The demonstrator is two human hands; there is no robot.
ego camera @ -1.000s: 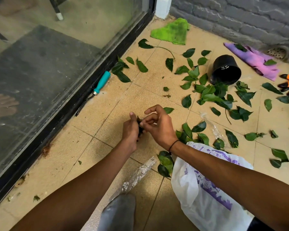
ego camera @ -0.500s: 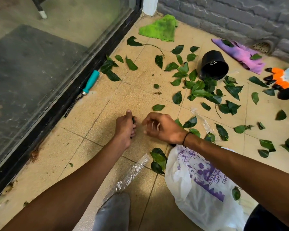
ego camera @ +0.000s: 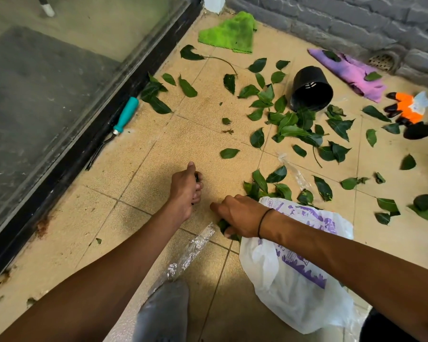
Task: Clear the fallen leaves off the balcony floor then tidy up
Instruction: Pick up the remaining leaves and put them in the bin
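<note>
- Apart now, the two hands that met over the tiles a second ago; right hand (ego camera: 236, 214) gone down to the small clump of leaves (ego camera: 223, 225) just beside the mouth of the white plastic bag (ego camera: 289, 275).
- Reads as one handful passed across and the next pick-up begun, so the clearing is under way but far from done.
- Left hand (ego camera: 185, 187): curled narrow into a loose fist, thumb up, something dark green pinched inside (most likely gathered leaves, too hidden to be sure).
- Right hand: palm down, fingers bent round the clump at the bag's edge, touching the leaves; whether lifted off the floor yet, cannot tell.
- Scattered leaves (ego camera: 292, 129) over the balcony floor (ego camera: 139, 213), thickest by the tipped black pot (ego camera: 310, 88), with more near the glass door (ego camera: 59, 77).
- Also waiting for the tidy-up: green cloth (ego camera: 229, 33), purple cloth (ego camera: 349, 70), teal-handled tool (ego camera: 125, 116) against the door track, orange glove (ego camera: 405, 107).
</note>
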